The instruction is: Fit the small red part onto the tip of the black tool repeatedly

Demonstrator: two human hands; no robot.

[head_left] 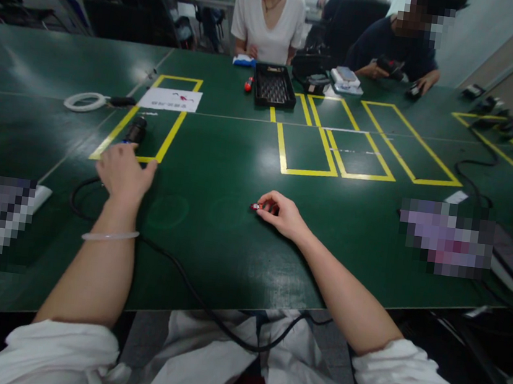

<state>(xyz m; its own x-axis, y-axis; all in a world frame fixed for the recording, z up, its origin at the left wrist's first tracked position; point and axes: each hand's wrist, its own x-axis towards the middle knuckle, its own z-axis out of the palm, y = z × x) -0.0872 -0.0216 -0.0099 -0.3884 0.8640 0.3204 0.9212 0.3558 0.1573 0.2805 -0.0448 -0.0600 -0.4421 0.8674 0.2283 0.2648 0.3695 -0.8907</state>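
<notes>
My right hand (284, 214) is over the middle of the green table (213, 236), its thumb and fingertips pinching a small red, white and black part (255, 207). The part's exact kind is too small to make out. On the left, my left hand (123, 171) reaches forward with the thumb spread away from the fingers. Just beyond its fingertips lies a black cylindrical tool (137, 129) with a blue bit near the hand. Whether the fingertips touch that tool cannot be told. A black cable (181, 273) runs under my left wrist and across my lap.
Yellow tape (308, 173) marks rectangles on the table. A paper label (172, 99) and white coiled cable (85, 101) lie left. A black tray (275, 88) sits at the back beside a red object (248, 84). Blurred-out devices (442, 236) flank me. People sit opposite.
</notes>
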